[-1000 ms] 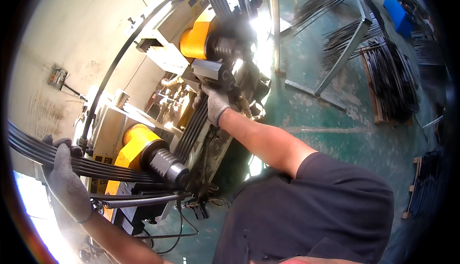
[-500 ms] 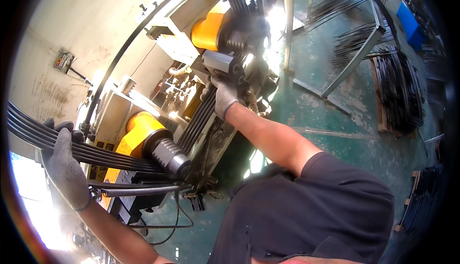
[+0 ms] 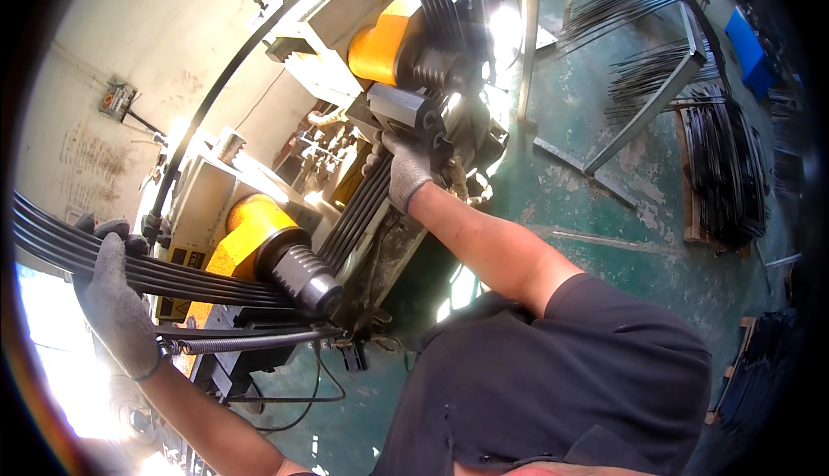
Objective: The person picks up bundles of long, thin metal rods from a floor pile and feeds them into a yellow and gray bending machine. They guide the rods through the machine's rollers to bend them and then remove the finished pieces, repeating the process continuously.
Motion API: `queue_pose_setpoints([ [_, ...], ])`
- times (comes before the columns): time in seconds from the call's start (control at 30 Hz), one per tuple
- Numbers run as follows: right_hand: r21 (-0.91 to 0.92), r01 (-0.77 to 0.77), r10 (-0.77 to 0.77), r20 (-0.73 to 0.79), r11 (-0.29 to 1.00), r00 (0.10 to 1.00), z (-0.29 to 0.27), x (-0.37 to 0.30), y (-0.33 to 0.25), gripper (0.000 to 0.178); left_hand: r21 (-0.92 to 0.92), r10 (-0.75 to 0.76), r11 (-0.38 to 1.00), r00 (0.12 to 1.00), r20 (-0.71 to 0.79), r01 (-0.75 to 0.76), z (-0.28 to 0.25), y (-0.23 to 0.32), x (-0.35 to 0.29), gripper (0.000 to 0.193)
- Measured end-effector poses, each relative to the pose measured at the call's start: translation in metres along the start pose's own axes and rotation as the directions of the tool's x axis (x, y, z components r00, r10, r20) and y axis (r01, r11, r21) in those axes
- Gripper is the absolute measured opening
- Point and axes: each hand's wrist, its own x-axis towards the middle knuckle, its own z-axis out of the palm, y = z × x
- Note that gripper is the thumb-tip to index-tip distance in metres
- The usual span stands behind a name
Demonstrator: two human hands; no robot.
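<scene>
A gray knitted glove covers my left hand (image 3: 119, 299), which is closed around several dark metal rods (image 3: 186, 279) at the left. These rods run side by side to a grooved steel roller (image 3: 302, 277) on a yellow-orange bending head (image 3: 250, 234), where they turn up toward the machine's middle. Also gloved, my right hand (image 3: 406, 172) is wrapped round the rods on that middle stretch, just below a gray steel block (image 3: 406, 113). Its fingertips are partly hidden behind the rods and the block. A second yellow head (image 3: 380, 48) with a grooved roller stands farther up.
A long coil spring (image 3: 250, 341) and looped cables lie below the near head. A black hose (image 3: 229, 87) arches along the wall. To the right, a metal rack (image 3: 648, 113) holds many thin rods, beside a stack of dark bent rods (image 3: 725, 165) on a pallet.
The view has shifted slightly. Both hands keep their hold on the rods, and the rods show no clear movement against the machine.
</scene>
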Motion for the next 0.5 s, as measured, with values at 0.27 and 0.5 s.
queue_pose_setpoints([
  [0.27, 0.001, -0.006, 0.006, -0.007, 1.0, 1.0, 0.002, -0.003, 0.002, 0.01, 0.148, -0.009, 0.989, 1.0, 0.005, 0.008, -0.01, 0.017, 0.003, 0.034],
  [0.5, -0.051, 0.026, -0.026, -0.001, 0.998, 1.0, -0.003, -0.003, -0.001, 0.009, 0.052, -0.014, 0.998, 0.99, -0.144, 0.022, -0.04, 0.023, 0.039, 0.031],
])
